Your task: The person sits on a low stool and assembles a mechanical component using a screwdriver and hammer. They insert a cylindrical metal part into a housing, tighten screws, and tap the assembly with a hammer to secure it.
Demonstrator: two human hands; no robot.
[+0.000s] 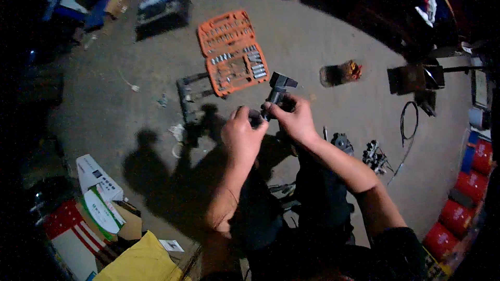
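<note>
Above my knees, both hands work on a dark part with a short tube-like body and a broad, blocky head; I cannot make out its exact kind. My right hand is closed round its body, thumb along the near side. My left hand is closed at the lower end, its fingertips pinching something small and dark that the fingers largely hide. Just beyond the hands, an orange socket set case lies unfolded on the floor, with rows of shiny sockets and bits. Beside it sits a dark metal bracket-like piece.
At the far left stands a dark box. To the right are a small open container, loose mechanical parts and a black cable. Cartons and a yellow bag lie near left; red cans line the right.
</note>
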